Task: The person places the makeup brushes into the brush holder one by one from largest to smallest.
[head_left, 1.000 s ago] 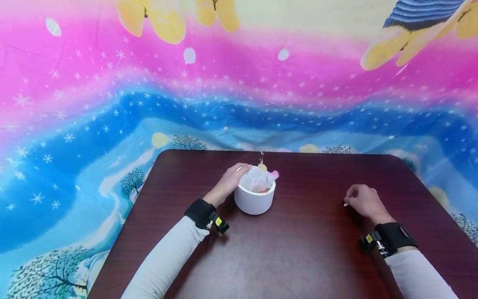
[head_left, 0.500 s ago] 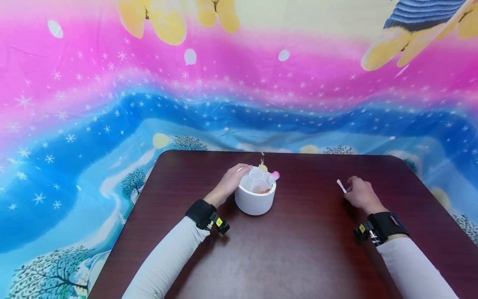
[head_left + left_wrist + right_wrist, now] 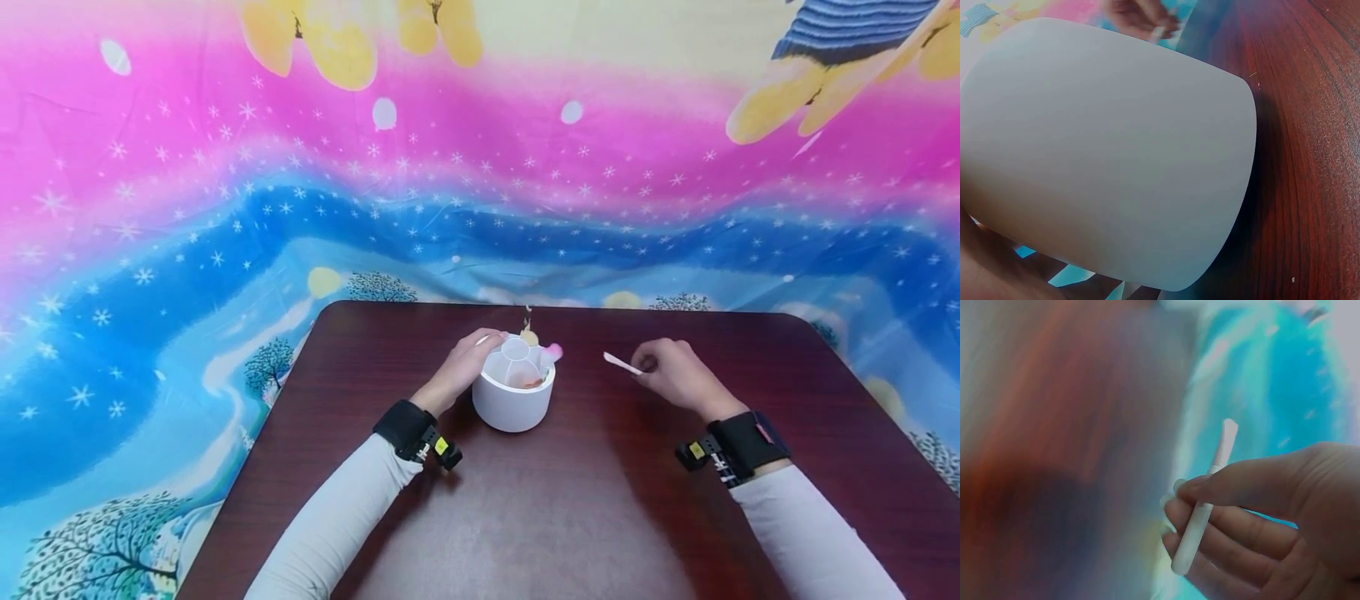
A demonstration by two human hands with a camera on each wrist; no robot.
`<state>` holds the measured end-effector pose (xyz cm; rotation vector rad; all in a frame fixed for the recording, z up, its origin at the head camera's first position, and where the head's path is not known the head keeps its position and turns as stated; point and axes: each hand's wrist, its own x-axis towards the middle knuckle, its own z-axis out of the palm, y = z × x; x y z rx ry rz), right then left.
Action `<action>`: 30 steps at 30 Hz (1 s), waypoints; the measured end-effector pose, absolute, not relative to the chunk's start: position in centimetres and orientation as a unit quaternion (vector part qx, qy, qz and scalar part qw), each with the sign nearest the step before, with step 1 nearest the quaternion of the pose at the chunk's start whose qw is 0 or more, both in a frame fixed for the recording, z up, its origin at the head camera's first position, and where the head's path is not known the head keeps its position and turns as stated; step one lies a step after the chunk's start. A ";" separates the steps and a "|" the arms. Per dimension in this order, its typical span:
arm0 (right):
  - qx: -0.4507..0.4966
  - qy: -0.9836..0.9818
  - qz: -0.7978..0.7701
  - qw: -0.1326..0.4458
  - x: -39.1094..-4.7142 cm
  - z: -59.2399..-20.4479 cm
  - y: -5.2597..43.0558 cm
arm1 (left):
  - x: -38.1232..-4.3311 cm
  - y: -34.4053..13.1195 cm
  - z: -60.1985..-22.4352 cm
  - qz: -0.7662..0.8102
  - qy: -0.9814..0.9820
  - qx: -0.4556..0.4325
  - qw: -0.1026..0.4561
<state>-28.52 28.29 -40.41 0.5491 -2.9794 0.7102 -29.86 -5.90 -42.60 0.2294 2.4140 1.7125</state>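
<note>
In the head view a white round divided organizer stands upright on the table, with a small ring-shaped compartment in its middle. My left hand grips its left rim; in the left wrist view the organizer's wall hides most of that hand. To the right of the organizer and apart from it, my right hand holds a slim white stick-like tool above the table. Up close in the right wrist view, the tool is pinched between thumb and fingers, and a narrower pale tip points up.
A pink fluffy-looking item and a round beige piece stick out at the organizer's right and back. Something orange-brown lies inside. The dark red-brown table ends at a patterned cloth backdrop.
My right hand has lifted the white tool and carried it left toward the organizer, its tip swinging to point left. The left hand and the organizer have stayed in place.
</note>
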 end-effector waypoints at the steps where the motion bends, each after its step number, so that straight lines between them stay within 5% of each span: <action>1: 0.186 -0.953 0.239 0.025 -28.5 -39.8 27.6 | -29.9 -5.9 -42.6 0.575 0.810 0.078 0.086; 5: 0.215 -0.922 0.319 0.050 -27.8 -37.0 24.4 | -29.9 -5.8 -42.6 0.573 0.812 0.074 0.086; 11: 0.236 -0.824 0.514 0.008 -24.9 -32.3 18.2 | -30.0 -5.7 -42.6 0.571 0.814 0.071 0.079; 18: 0.265 -0.717 0.644 -0.017 -25.8 -34.2 13.4 | -30.0 -5.7 -42.4 0.570 0.814 0.075 0.080; 30: 0.270 -0.739 0.616 -0.018 -24.5 -33.8 11.8 | -29.8 -5.6 -42.0 0.564 0.819 0.078 0.075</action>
